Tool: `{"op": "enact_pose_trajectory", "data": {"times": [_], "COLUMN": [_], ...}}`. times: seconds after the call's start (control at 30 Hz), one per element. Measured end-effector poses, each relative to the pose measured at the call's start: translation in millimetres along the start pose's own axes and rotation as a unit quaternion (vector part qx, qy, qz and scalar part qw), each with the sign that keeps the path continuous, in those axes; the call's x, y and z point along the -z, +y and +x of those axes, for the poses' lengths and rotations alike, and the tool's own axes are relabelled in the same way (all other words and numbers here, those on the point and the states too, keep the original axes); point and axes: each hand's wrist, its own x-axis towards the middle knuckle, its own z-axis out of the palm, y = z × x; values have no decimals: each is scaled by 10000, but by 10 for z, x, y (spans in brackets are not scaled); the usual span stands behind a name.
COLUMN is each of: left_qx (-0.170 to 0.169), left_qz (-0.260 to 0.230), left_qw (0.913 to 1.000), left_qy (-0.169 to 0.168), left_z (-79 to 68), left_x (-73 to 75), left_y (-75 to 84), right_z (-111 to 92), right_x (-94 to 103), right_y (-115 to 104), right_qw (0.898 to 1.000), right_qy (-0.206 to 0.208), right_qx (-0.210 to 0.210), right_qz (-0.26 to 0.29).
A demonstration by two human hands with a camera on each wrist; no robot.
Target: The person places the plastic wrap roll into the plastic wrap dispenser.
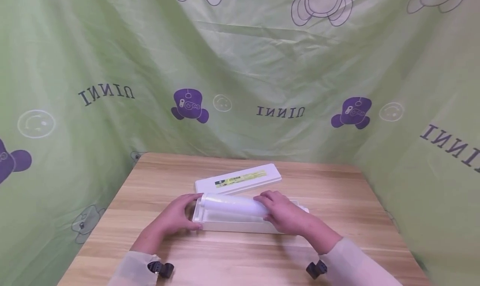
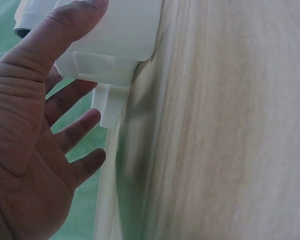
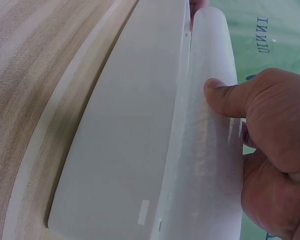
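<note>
A long white plastic box (image 1: 240, 227) lies open-topped on the table in front of me. A roll of clear plastic film (image 1: 232, 204) sits tilted over it, its left end raised near the box's back left corner. With thumb at the front wall and fingers behind, my left hand (image 1: 174, 217) holds the box's left end (image 2: 115, 30). My right hand (image 1: 283, 215) grips the film roll towards its right end, the thumb lying along the roll (image 3: 205, 150) in the right wrist view. That hand partly hides the box's right end.
Just behind the box lies its white lid (image 1: 270, 172), set at a slant, with a yellow-green label (image 1: 240, 179). The wooden table (image 1: 322, 186) is enclosed at the back and sides by a green printed curtain (image 1: 240, 69).
</note>
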Motion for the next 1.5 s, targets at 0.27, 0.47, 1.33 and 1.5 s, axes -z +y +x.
{"op": "enact_pose_trajectory", "data": {"times": [0.27, 0.47, 1.33, 1.5], "left_qx": [-116, -118, -104, -22], "left_qz": [169, 270, 167, 90], "left_qw": [9998, 9995, 9998, 9999], "left_qy": [82, 116, 33, 54], "left_z": [-84, -130, -39, 1], "left_x": [106, 169, 29, -27], "left_y": [-68, -96, -38, -8], "right_z": [101, 168, 128, 89], "right_x": [-78, -121, -89, -80], "right_y": [-75, -121, -91, -54], "right_qw": [9999, 9997, 9981, 9974], "right_qy": [-129, -222, -492, -592], "right_qx": [48, -6, 29, -35], "right_qz": [3, -31, -382, -403]}}
